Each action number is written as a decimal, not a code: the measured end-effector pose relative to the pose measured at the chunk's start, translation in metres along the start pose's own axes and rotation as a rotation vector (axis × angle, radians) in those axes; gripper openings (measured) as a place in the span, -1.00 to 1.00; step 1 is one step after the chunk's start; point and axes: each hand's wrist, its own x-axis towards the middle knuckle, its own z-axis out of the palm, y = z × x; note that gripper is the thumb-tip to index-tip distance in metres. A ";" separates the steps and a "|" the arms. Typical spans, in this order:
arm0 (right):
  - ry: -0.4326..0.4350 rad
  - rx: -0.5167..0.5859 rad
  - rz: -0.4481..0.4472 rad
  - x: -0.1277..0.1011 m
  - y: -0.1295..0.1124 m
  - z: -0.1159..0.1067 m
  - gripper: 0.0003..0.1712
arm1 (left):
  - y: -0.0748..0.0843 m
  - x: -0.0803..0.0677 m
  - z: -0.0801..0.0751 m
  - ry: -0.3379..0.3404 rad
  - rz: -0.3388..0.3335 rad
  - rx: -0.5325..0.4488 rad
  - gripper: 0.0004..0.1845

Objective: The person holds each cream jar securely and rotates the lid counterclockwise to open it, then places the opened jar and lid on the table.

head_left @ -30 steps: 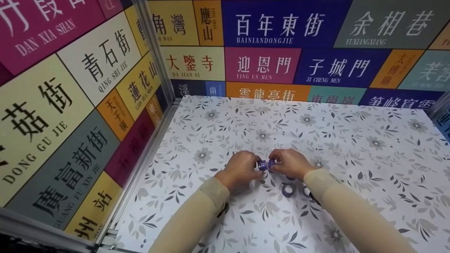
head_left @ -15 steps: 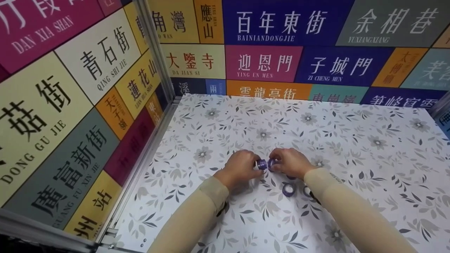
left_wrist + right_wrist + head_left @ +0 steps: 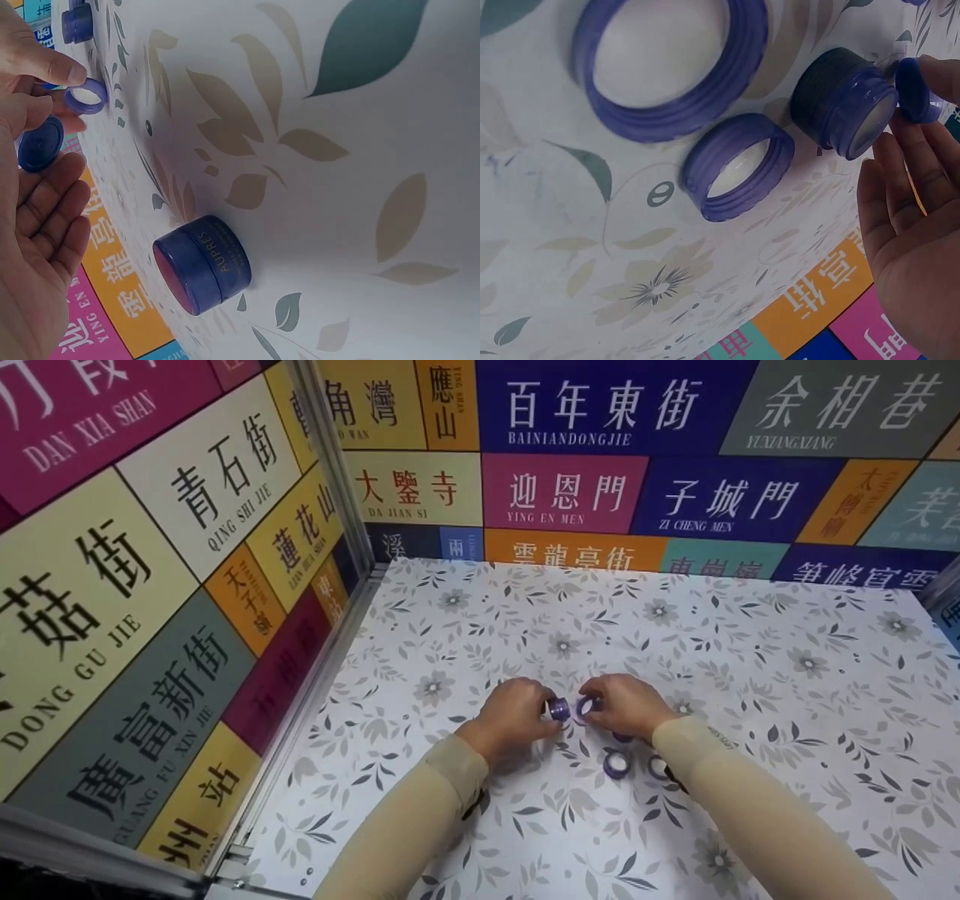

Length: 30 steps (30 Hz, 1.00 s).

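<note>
Left hand (image 3: 517, 716) pinches a small purple jar (image 3: 558, 709) just above the floral worktop (image 3: 787, 675); right hand (image 3: 626, 706) pinches its purple lid (image 3: 586, 706) just beside it, mouth toward jar, likely for matching. Loose lids (image 3: 616, 763) lie near right wrist

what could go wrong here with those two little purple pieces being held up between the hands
1. The left hand pinches a small purple jar and the right hand a small purple lid by the fingertips, apart and above the table; either might slip and roll.
2. Loose purple lids lie beneath the right wrist; the sleeve might knock them.
3. Several lids look alike, so a wrong-sized one might get picked.
</note>
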 end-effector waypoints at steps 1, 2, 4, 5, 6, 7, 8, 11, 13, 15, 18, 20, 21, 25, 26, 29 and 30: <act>-0.003 -0.011 -0.004 0.000 0.000 0.000 -0.53 | 0.000 0.000 0.000 0.000 0.003 0.004 -0.78; -0.005 -0.022 -0.008 0.000 0.001 -0.001 -0.56 | 0.000 0.000 0.000 0.001 0.004 0.008 -0.78; -0.008 -0.034 -0.014 0.000 0.002 -0.002 -0.59 | -0.001 0.000 0.000 0.001 0.008 0.014 -0.78; -0.013 -0.037 -0.010 0.001 0.002 -0.002 -0.59 | -0.001 0.000 0.000 0.001 0.008 0.014 -0.78; -0.016 -0.042 -0.005 0.001 0.002 -0.003 -0.60 | -0.001 0.000 0.001 0.000 0.008 0.015 -0.79; -0.021 -0.045 0.004 0.002 0.002 -0.003 -0.60 | -0.001 0.000 0.001 -0.002 0.008 0.017 -0.79; -0.025 -0.050 0.013 0.002 0.002 -0.004 -0.59 | -0.001 0.000 0.001 -0.003 0.005 0.017 -0.79; -0.051 -0.052 0.060 0.003 0.002 -0.006 -0.60 | 0.000 0.000 0.001 -0.010 -0.004 0.008 -0.79; -0.066 -0.046 0.092 0.004 0.002 -0.007 -0.61 | 0.000 0.000 0.001 -0.012 -0.004 0.005 -0.78; -0.079 -0.040 0.120 0.004 0.002 -0.008 -0.62 | 0.001 0.000 0.000 -0.014 -0.004 0.005 -0.77; -0.090 -0.042 0.147 0.005 0.001 -0.010 -0.64 | 0.001 0.000 0.000 -0.015 -0.001 0.008 -0.75; -0.094 -0.051 0.160 0.006 0.000 -0.011 -0.64 | 0.001 0.000 0.000 -0.014 0.002 0.014 -0.74; -0.097 -0.054 0.166 0.006 -0.001 -0.011 -0.65 | 0.001 0.000 0.000 -0.013 0.004 0.019 -0.74; -0.096 -0.068 0.176 0.006 -0.003 -0.011 -0.66 | 0.001 0.000 0.001 -0.009 0.011 0.025 -0.74; -0.094 -0.071 0.174 0.006 -0.003 -0.010 -0.67 | 0.001 0.000 0.001 -0.009 0.012 0.024 -0.74; -0.083 -0.077 0.167 0.006 -0.004 -0.009 -0.67 | 0.000 0.000 0.002 -0.007 0.018 0.020 -0.75; -0.080 -0.078 0.166 0.006 -0.005 -0.009 -0.67 | -0.001 0.000 0.002 -0.005 0.020 0.019 -0.75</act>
